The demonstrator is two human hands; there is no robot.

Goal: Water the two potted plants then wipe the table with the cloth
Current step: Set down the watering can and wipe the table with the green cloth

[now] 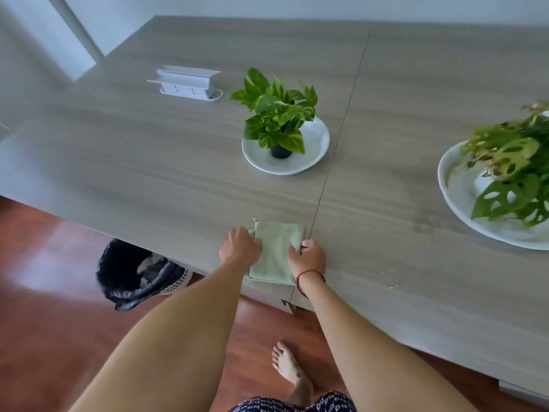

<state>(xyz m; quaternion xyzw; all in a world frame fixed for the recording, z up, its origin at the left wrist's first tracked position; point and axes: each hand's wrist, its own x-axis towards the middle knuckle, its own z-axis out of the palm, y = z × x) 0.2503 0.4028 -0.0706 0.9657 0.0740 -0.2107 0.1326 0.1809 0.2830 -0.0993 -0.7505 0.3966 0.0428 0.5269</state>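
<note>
I see left grip (240, 246) and right grip (307, 257) each curled onto a cloth (274, 251) edge; potted plant (277, 114) stands beyond the cloth.

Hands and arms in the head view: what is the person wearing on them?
No sleeves and no gloves. The left hand and its arm carry nothing. The right hand is bare too, but a thin red cord bracelet circles its wrist.
</note>
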